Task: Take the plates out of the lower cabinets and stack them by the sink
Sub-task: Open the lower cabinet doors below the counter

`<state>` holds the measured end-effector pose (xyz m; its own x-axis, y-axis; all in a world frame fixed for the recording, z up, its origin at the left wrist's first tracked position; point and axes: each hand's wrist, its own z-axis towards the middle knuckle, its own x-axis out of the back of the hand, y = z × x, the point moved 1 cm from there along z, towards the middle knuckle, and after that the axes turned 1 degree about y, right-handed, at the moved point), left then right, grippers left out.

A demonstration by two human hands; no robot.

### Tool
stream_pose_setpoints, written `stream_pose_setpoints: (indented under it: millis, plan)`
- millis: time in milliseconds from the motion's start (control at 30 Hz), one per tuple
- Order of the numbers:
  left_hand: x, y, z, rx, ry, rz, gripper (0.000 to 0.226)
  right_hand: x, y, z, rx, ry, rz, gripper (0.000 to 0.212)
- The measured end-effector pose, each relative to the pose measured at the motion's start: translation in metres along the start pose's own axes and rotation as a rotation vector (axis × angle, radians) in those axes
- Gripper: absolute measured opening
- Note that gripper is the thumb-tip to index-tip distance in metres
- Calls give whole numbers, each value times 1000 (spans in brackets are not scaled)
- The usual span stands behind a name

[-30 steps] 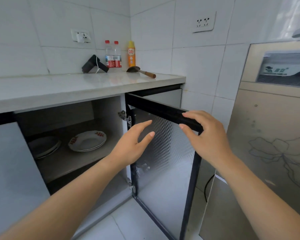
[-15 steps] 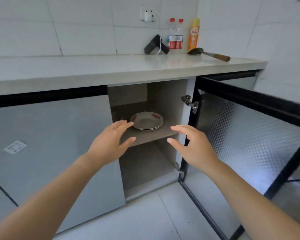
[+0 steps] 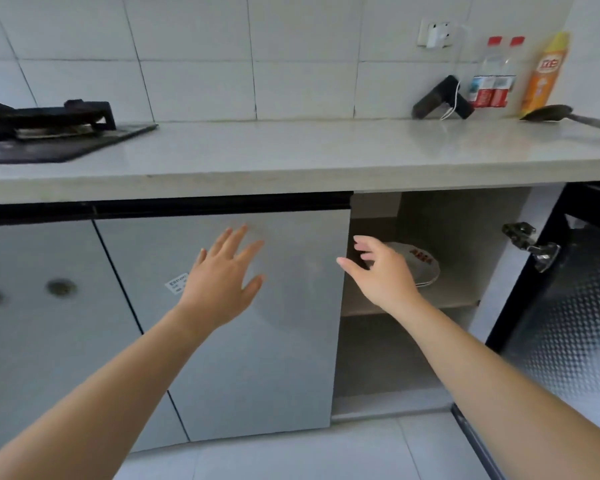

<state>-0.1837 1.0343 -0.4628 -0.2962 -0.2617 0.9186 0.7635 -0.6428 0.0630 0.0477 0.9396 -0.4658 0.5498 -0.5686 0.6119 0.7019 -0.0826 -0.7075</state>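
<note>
Head view: plates (image 3: pixel 421 268) sit flat on the shelf (image 3: pixel 458 304) inside the open right cabinet, just beyond and right of the right hand (image 3: pixel 381 275), fingers loosely spread, holding nothing. Left hand (image 3: pixel 222 282), splayed wide and empty, hovers over the closed door (image 3: pixel 274 341), farther off. Right reaches first, likely.

1. A white sticker (image 3: pixel 176 283) on the closed grey cabinet door (image 3: pixel 257 323) carries small print, too blurred to read;
2. the plate (image 3: pixel 420 268) on the cabinet shelf bears red characters at its rim, unreadable;
3. the orange bottle (image 3: pixel 542 76) shows a red logo with white characters, illegible;
4. the two water bottles (image 3: pixel 492 77) have red-and-blue labels, their text too small to make out.
</note>
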Motion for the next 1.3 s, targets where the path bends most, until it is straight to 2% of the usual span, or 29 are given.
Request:
stream_pose_setpoints:
  millis: [133,300,500,667,800,967,1133,1300]
  plan:
    - [-10,-2,1,-5,9,26,60,-14,7,37,-32,9,75,65]
    - [-14,3,1,41,36,37,60,-24,19,56,34,-27,180,39]
    - [11,19,-10,159,190,-3,59,-15,28,46,134,-47,203,27]
    - [42,39,-7,192,344,-39,54,-6,30,28,175,-68,258,27]
    - [54,51,5,187,364,-26,49,-1,29,17,181,-95,315,24]
    - [46,50,17,154,322,-56,43,0,27,2,187,-77,376,23]
    - [29,51,22,178,469,-145,37,-3,28,-1,195,-41,410,25]
    - [21,52,27,204,511,-141,38,-8,34,4,220,-37,466,27]
